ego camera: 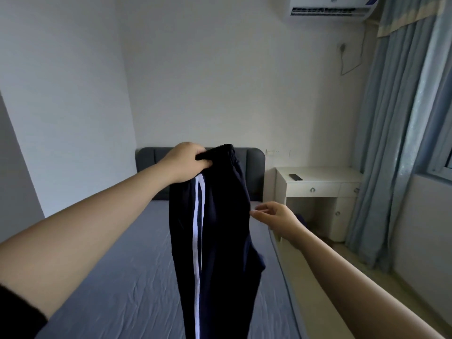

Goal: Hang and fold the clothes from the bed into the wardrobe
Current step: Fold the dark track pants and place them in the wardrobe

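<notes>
Trousers (220, 228) dangling, gripped by raised left hand (187, 162)

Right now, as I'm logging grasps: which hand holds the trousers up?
The left hand, gripping the waistband of the dark trousers at the top; the right hand only reaches toward their side edge, lower down.

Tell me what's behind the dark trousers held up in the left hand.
Behind the trousers, gripped by the left hand, the grey headboard and blue bed sheet show either side. Their middle strip is covered.
</notes>
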